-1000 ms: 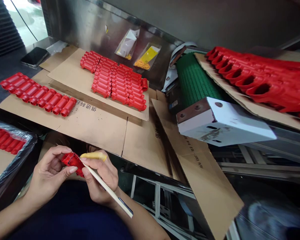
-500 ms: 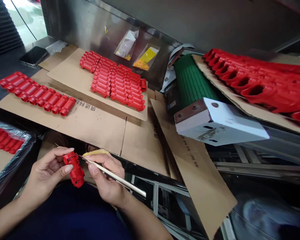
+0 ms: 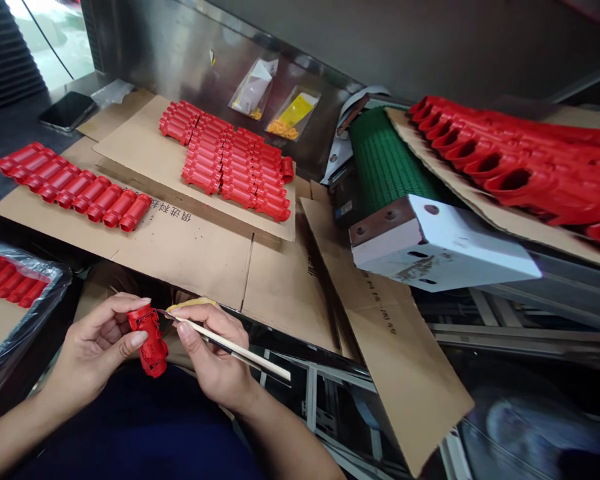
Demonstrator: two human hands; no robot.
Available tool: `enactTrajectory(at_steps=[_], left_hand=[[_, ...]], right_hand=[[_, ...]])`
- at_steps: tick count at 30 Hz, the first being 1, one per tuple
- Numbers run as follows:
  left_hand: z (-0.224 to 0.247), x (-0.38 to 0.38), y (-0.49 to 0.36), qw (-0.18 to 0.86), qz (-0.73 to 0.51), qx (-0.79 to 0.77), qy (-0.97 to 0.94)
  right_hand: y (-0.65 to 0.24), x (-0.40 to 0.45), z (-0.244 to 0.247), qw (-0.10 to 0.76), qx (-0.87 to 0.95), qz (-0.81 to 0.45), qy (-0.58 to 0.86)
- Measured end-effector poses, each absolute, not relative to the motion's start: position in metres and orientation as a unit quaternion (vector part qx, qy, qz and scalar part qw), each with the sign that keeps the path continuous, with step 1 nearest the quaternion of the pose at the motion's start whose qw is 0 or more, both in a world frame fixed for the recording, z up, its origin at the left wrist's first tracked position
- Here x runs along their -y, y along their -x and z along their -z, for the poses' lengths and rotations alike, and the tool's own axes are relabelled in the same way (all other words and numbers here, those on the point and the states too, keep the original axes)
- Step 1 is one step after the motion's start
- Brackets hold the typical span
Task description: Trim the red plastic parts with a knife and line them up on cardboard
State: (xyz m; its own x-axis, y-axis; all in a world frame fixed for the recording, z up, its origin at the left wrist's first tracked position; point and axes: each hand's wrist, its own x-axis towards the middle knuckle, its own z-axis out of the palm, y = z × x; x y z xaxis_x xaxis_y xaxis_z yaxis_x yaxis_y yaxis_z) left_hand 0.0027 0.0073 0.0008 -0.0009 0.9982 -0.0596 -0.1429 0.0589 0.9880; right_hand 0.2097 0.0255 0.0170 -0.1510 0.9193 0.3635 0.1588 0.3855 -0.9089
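Between thumb and fingers, my left hand (image 3: 100, 340) grips a red plastic part (image 3: 153, 343) in front of my body, tilted with its lower end toward me. My right hand (image 3: 213, 350) is closed on a thin tool with a pale handle (image 3: 250, 353); its dark tip is by the upper right side of the red part. Something yellow (image 3: 195, 303) shows at my right index finger. Beyond my hands, a row of red parts (image 3: 75, 187) lies on cardboard (image 3: 190, 260), and several more rows (image 3: 230, 163) rest on a raised cardboard sheet (image 3: 130, 140).
Two small bags (image 3: 293, 117) lie by the metal back wall. A green roller (image 3: 395, 157) with a white bracket (image 3: 440, 247) stands right of the table, near cardboard bearing red parts (image 3: 530, 163). A phone (image 3: 67, 111) lies far left; a lined bin (image 3: 55, 280) stands lower left.
The red part has turned and shifted slightly in my left hand. The tool in my right hand has tilted a little, its handle end slightly lower.
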Motion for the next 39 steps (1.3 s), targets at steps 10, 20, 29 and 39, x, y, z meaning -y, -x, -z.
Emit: enactTrajectory(at_steps=[10, 20, 29, 39], left_hand=[[-0.003, -0.011, -0.006, 0.481, -0.547, -0.482, -0.486], [-0.007, -0.016, -0.004, 0.499, -0.543, -0.487, -0.469], [-0.008, -0.014, -0.006, 0.503, -0.537, -0.475, -0.483], [0.0, -0.013, -0.009, 0.43, -0.557, -0.473, -0.53]], right_hand=[[-0.214, -0.022, -0.021, 0.45, 0.647, -0.418, 0.453], [-0.215, -0.024, -0.021, 0.515, 0.683, -0.357, 0.375], [-0.21, -0.024, -0.019, 0.519, 0.687, -0.355, 0.364], [-0.204, -0.025, -0.012, 0.496, 0.719, -0.327, 0.362]])
